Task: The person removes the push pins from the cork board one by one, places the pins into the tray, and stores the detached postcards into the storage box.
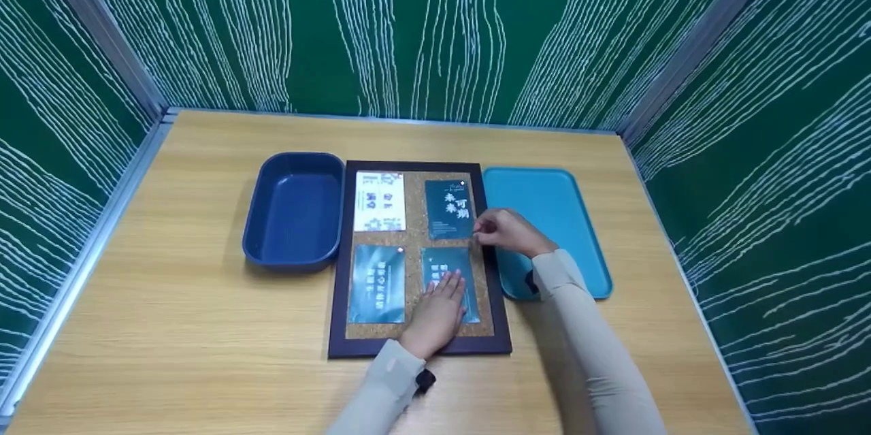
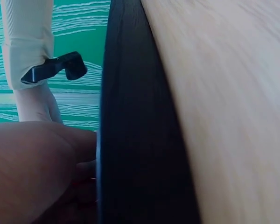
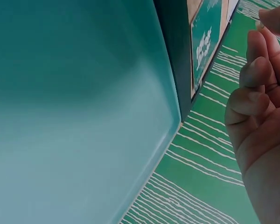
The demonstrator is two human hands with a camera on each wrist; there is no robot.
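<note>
Your left hand (image 1: pixel 434 316), fingers straight, is lying flat on a teal card (image 1: pixel 461 259) at lower centre; your right hand (image 1: pixel 510 231) is pinching a small pale pin (image 3: pixel 259 24); the corkboard (image 1: pixel 414 239) is lying mid-picture

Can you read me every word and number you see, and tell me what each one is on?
"未来可期": on the top-right teal card; its smaller print is too small.
White card: characters too blurred.
Bottom-left teal card: characters too blurred.
Bottom-right teal card: partly covered by the left hand, the rest blurred.
</note>
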